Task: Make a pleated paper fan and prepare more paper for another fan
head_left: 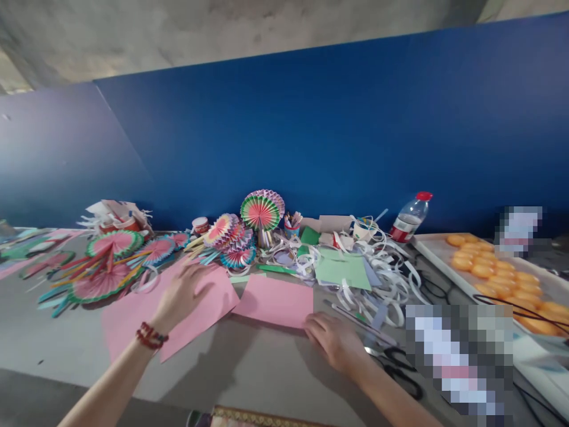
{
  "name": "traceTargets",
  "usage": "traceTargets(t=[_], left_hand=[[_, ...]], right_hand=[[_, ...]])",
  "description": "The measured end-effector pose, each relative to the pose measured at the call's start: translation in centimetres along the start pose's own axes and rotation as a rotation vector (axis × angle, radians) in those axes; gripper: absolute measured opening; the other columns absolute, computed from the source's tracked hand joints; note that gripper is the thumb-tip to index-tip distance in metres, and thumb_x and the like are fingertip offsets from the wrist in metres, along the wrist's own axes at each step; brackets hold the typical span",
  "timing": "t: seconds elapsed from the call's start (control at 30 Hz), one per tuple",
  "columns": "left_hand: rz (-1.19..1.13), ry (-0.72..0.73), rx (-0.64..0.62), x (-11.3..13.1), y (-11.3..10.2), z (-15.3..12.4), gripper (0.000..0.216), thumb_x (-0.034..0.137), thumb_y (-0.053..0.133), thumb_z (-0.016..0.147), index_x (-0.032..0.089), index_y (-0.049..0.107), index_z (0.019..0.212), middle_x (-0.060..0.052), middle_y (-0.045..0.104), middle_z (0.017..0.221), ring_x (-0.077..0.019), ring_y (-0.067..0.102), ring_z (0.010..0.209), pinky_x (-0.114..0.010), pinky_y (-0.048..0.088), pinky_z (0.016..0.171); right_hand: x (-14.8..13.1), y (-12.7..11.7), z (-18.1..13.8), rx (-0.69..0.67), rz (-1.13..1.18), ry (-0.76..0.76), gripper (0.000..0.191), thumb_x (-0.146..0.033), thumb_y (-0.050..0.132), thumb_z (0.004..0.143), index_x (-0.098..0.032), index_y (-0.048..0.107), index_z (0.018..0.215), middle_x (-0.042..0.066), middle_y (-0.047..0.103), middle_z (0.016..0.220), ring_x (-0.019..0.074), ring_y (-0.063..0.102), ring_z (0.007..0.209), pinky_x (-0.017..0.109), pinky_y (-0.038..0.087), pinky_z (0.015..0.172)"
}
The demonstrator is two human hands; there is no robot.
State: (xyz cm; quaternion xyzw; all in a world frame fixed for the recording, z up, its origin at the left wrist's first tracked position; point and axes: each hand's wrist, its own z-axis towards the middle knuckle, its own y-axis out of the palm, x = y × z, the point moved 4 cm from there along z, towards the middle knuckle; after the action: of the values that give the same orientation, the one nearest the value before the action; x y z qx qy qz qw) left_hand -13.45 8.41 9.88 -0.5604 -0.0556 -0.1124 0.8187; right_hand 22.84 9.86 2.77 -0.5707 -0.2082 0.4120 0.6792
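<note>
a long gray table [267, 367] goes from one side to the other. a tall blue board [293, 130] stands behind it, with a thin line running down its left part. over the board is a rough gray wall [213, 29]. the table is dull and flat, and dark shadows of the hands fall on it.

one small pink sheet [275, 301] lies near the middle front of the table. its left end meets the corner of some big pink paper [208, 311], and i can't tell which is on top. the two hands are apart from each other. the left hand [184, 296], with red beads [152, 336] on its wrist, is spread over the big pink paper and grips nothing. the right hand [329, 338] has its fingers at the right corner of the small sheet. i can't tell if it pinches the paper or just touches it.

along the back are round paper fans [262, 213], curly white strips [393, 279] and a bottle [409, 218] with a red cap. at the right, a tray [438, 258] of shiny orange things [507, 276] is cut off. blocky squares [460, 362] hide what is near it. the scissors [398, 359] are partly behind the right arm. at the bottom, something with a gold edge [267, 415] is cut off too.
</note>
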Motion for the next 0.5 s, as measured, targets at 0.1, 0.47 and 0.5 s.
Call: traceTargets(t=[0.1,0.47,0.5], left_hand=[[-0.116,0.368,-0.227,5.7,2.7,-2.3,0.054,0.053,0.060,0.089,0.024,0.055,0.134,-0.010,0.058,0.140,-0.0289,0.053,0.128,-0.043,0.042,0.109],[-0.508,0.162,-0.453,10.2,5.9,-7.4,0.028,0.032,0.041,0.102,0.021,0.064,0.091,-0.003,0.069,0.087,-0.0155,0.065,0.081,-0.024,0.048,0.075],[-0.521,0.116,-0.458,10.1,6.1,-7.5,0.028,0.034,0.043,0.101,0.020,0.064,0.088,-0.003,0.068,0.084,-0.0154,0.064,0.078,-0.023,0.047,0.073]], right_hand=[[-0.2,-1.5,-1.5,0.039,0.185,0.017,0.025,-0.014,0.039,0.097,-0.020,0.063,0.101,0.008,0.068,0.101,0.0191,0.063,0.093,0.029,0.048,0.081],[-2.5,-2.0,-7.0,0.202,0.450,0.277,0.019,-0.023,0.038,0.102,-0.023,0.052,0.089,0.001,0.062,0.077,0.0144,0.060,0.068,0.023,0.045,0.065],[-2.5,-1.7,-7.1,0.213,0.435,0.298,0.019,-0.024,0.039,0.102,-0.023,0.052,0.089,0.001,0.062,0.075,0.0143,0.060,0.066,0.023,0.045,0.064]])
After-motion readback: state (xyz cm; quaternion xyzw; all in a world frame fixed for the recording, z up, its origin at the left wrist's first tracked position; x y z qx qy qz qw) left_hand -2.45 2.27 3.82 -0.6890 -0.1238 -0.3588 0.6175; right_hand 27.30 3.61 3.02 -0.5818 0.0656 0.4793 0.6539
